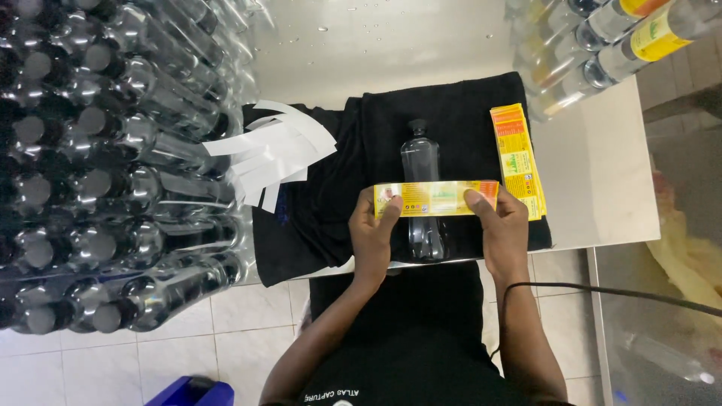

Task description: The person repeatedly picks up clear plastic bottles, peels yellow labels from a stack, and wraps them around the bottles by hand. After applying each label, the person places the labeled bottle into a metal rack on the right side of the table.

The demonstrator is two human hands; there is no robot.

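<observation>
Pressing yellow label (436, 199) across bottle (423, 197), both hands.

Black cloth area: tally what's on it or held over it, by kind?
Clear bottle: 1
Yellow label held across it by left hand and right hand: 1
Stack of yellow labels: 1
Pile of white backing strips: 1
Total: 4

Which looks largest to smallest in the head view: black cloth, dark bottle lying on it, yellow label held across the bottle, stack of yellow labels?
1. black cloth
2. dark bottle
3. yellow label and stack of yellow labels: they look alike, so unranked.
</observation>
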